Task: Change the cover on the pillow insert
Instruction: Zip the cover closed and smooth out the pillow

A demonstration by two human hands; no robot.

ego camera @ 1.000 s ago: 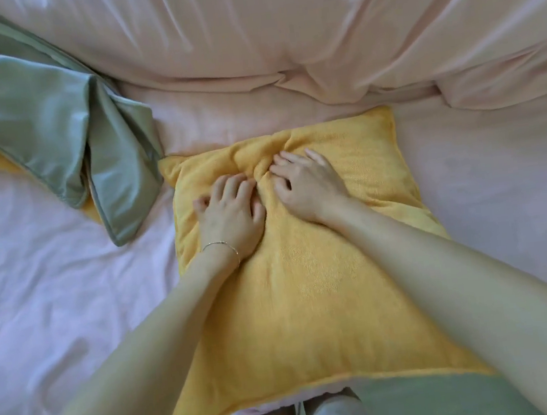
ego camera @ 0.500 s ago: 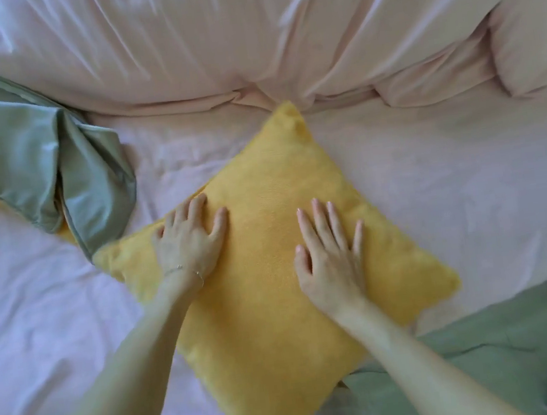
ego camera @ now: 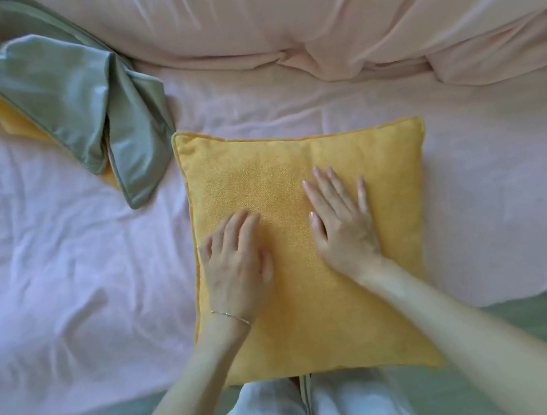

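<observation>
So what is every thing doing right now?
Yellow pillow: flat on the bed, covered, square to the person.
Left hand: open, resting on the pillow.
Right hand: open, fingers straight, flat on it.
Green cover: crumpled, lying empty beside the pillow.
Pink sheet: wrinkled.

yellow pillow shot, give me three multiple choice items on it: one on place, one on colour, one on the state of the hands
1. Where does the green cover lie from the yellow pillow?
A. up and to its left
B. on top of it
C. under it

2. What colour is the sheet under the pillow?
A. blue
B. pale pink
C. black

3. How are the left hand and right hand?
A. both flat on the pillow
B. both clenched in fists
C. both raised in the air

Answers:
1 A, it lies crumpled beyond the pillow's upper left corner.
2 B, pink fabric surrounds the pillow.
3 A, the fingers lie straight on the yellow fabric.
</observation>
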